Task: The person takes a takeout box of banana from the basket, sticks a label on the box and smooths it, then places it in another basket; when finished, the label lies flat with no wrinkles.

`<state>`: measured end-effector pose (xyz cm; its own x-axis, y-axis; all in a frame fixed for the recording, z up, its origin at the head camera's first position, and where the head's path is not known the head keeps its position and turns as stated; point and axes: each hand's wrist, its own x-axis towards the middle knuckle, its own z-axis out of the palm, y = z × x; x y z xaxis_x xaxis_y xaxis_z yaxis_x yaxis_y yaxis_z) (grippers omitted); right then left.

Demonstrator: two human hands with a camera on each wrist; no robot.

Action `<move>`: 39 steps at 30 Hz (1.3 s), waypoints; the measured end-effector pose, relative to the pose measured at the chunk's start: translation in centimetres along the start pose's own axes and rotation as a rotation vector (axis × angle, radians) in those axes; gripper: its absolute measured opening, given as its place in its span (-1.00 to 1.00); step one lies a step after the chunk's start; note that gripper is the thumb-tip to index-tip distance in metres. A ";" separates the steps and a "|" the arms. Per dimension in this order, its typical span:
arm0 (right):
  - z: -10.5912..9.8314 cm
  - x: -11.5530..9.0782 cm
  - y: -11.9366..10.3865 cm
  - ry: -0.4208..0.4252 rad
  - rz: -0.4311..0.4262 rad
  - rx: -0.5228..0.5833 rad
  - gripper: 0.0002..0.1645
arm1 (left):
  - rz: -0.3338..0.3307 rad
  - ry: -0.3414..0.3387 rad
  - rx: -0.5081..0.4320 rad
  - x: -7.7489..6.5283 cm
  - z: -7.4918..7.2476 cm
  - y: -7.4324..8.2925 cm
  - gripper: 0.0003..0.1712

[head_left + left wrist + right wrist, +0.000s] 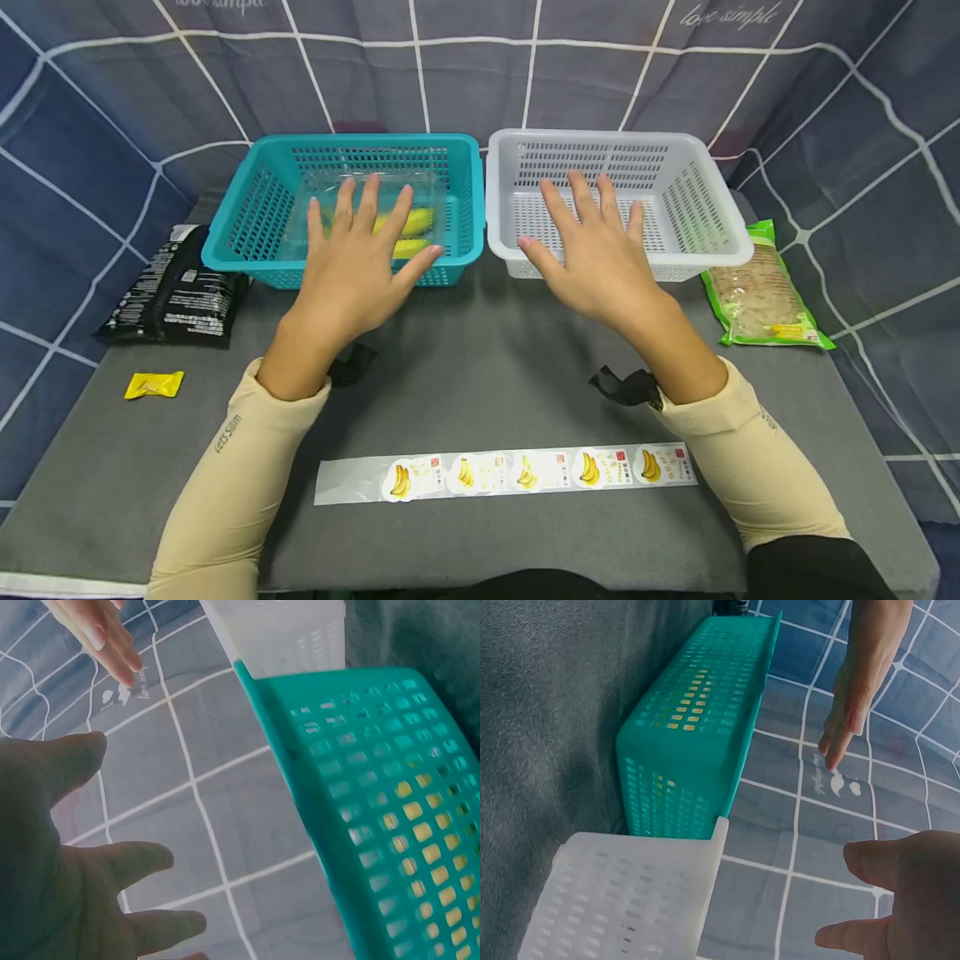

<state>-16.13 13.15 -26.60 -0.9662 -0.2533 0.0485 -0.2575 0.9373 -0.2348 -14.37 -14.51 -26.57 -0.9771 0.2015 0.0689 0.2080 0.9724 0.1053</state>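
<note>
My left hand (356,262) is held palm down with fingers spread, above the front of the teal basket (251,187). Inside that basket is a clear plastic box (300,225) with yellow bananas (416,222), partly hidden by the hand. In the left wrist view the left hand (82,877) hangs above the basket's rim and holds nothing. Over the front of the white basket (701,196), my right hand (600,258) also has its fingers spread. The right wrist view shows the right hand (922,892) apart from both baskets, with nothing in it.
A strip of banana stickers (506,473) lies across the front of the grey table (480,358). On the left are a black packet (187,292) and a small yellow packet (153,384). A green-edged clear bag (765,292) lies on the right. Grid-patterned cloth (480,83) surrounds the table.
</note>
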 end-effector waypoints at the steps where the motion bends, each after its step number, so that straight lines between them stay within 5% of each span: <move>1: 0.0 0.1 -0.2 -0.003 -0.002 0.005 -0.04 | -0.001 0.001 0.001 -0.1 0.0 -0.2 -0.03; 7: -0.1 1.2 -1.4 -0.025 -0.037 0.040 -0.06 | -0.018 0.050 -0.006 -0.7 -0.5 -2.2 -0.05; 18: 0.7 4.6 -5.1 -0.009 -0.177 0.304 -0.16 | -0.023 0.345 -0.185 -3.0 -0.6 -7.6 -0.17; 27: 3.8 8.5 -8.5 -0.096 -0.145 0.502 -0.21 | -0.215 0.474 -0.275 -4.9 1.3 -12.9 -0.19; 34: 5.4 9.9 -10.6 -0.183 -0.082 0.262 -0.09 | -0.382 0.403 -0.315 -5.7 3.7 -15.9 -0.11; 39: 6.1 11.3 -11.3 -0.228 -0.021 0.270 -0.14 | -0.478 0.378 -0.458 -5.4 5.6 -16.7 -0.10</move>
<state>-24.11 -1.75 -29.35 -0.9250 -0.3470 -0.1548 -0.2347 0.8422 -0.4854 -12.79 -31.18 -34.22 -0.9005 -0.3631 0.2393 -0.1545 0.7816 0.6043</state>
